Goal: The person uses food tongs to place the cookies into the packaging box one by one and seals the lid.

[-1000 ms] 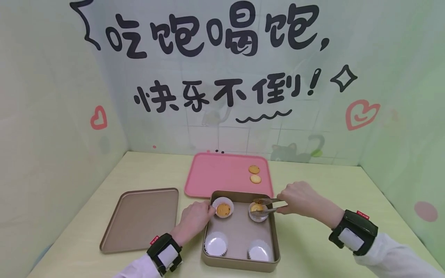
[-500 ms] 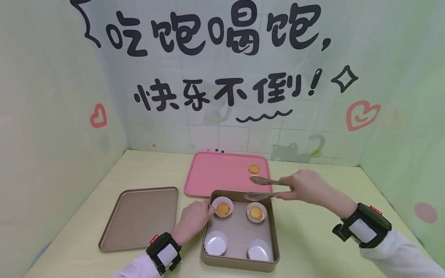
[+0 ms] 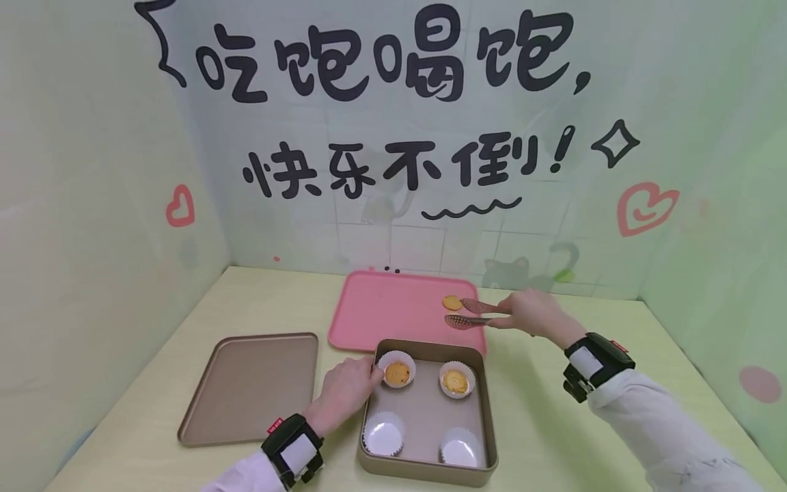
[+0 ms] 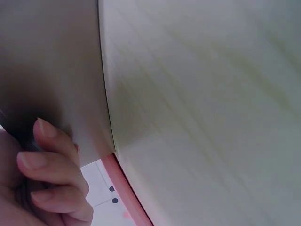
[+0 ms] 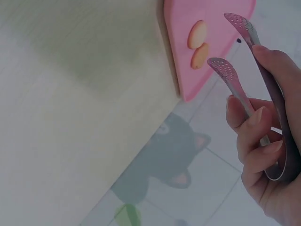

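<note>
My left hand point(image 3: 347, 386) grips the left rim of a deep, gold-brown baking pan point(image 3: 424, 410), fingers outside its wall in the left wrist view. Inside, the two far white paper cups hold a cookie each: a speckled one point(image 3: 397, 373) on the left and a paler one point(image 3: 456, 381) on the right. Two near cups, left point(image 3: 384, 436) and right point(image 3: 461, 449), have nothing in them. My right hand point(image 3: 536, 316) holds metal tongs point(image 5: 277, 106), tips spread over the pink tray point(image 3: 387, 307). Two cookies lie there beside the tips, an upper one point(image 3: 451, 302) and another point(image 5: 197, 34) mostly hidden by the tongs in the head view.
A flat brown lid or tray point(image 3: 258, 389) lies on the table point(image 3: 553, 424) left of the pan. The pink tray sits just behind the pan. A printed wall hanging point(image 3: 393, 239) closes off the back and sides.
The tongs have let go of the cookie in the far right paper cup. My right hand has carried them up and away to the pink tray. The left hand stays at the pan's rim.
</note>
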`<action>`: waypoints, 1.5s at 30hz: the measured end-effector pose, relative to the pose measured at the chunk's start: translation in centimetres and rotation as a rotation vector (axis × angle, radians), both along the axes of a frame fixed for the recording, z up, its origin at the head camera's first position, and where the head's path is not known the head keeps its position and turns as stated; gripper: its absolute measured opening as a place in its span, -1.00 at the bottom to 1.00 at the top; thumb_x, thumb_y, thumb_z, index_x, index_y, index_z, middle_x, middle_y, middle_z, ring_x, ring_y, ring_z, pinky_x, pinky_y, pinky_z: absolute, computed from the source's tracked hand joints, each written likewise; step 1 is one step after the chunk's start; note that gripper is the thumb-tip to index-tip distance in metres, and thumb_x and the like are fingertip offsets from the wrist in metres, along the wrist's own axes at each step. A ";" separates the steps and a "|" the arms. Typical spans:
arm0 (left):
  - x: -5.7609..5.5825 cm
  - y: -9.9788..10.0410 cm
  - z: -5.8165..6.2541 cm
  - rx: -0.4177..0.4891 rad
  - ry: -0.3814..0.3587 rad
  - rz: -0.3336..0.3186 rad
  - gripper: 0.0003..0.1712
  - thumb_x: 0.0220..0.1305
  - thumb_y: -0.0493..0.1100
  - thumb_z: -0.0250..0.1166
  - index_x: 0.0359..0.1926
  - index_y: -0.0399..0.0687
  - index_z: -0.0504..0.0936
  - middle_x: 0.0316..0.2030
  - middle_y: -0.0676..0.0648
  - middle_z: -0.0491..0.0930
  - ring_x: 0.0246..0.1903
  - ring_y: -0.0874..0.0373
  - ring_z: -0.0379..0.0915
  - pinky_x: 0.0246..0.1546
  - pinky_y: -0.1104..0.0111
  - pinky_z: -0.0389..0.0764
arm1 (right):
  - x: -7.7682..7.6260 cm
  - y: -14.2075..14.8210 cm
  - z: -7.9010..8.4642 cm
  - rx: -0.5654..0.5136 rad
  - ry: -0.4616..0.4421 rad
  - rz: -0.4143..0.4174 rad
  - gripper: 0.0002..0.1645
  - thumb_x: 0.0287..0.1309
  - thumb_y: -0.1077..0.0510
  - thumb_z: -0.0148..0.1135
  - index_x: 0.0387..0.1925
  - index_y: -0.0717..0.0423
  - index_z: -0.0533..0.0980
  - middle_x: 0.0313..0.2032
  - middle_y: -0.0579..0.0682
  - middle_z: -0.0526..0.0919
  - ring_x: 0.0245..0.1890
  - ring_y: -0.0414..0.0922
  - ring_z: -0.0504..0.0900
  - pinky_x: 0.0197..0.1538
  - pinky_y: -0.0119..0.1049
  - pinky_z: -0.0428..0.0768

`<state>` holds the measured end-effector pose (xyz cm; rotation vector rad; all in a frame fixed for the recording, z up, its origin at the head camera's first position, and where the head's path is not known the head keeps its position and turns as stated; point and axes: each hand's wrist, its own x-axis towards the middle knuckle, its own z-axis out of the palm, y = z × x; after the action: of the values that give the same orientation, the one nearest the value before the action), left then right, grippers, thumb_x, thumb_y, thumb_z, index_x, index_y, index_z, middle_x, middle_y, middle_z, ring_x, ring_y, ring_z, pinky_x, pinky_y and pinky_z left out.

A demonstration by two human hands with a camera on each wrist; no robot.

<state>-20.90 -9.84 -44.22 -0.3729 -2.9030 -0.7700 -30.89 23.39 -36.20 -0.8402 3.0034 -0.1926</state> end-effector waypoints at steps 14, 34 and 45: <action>0.0 0.0 -0.1 0.009 -0.002 0.002 -0.71 0.28 -0.18 0.10 -0.59 -0.04 0.34 -0.73 0.07 0.17 -0.68 0.16 0.21 -0.69 0.30 0.25 | -1.6 -0.6 -2.1 0.001 -0.049 -0.022 -0.68 0.11 -0.12 0.35 -0.47 0.04 0.66 -0.60 -0.14 0.58 -0.83 -0.25 0.42 -0.67 -0.35 0.40; 0.0 0.0 0.0 0.005 -0.003 0.002 -0.71 0.29 -0.17 0.11 -0.59 -0.04 0.36 -0.73 0.07 0.19 -0.68 0.18 0.21 -0.70 0.32 0.23 | -2.0 -1.0 -2.2 0.010 -0.041 -0.045 -0.72 0.09 -0.07 0.39 -0.51 0.05 0.66 -0.64 -0.13 0.56 -0.81 -0.25 0.40 -0.69 -0.39 0.36; 0.1 0.0 0.1 -0.004 0.005 0.006 -0.70 0.29 -0.17 0.11 -0.60 -0.03 0.34 -0.73 0.06 0.21 -0.67 0.17 0.22 -0.69 0.29 0.27 | -2.1 -1.0 -2.2 0.001 -0.072 -0.066 -0.75 0.11 -0.05 0.37 -0.43 0.04 0.69 -0.64 -0.07 0.58 -0.79 -0.24 0.40 -0.66 -0.39 0.36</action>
<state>-20.77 -9.86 -44.08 -0.3657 -2.8997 -0.7618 -32.94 22.40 -38.39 -0.7187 2.9654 -0.2171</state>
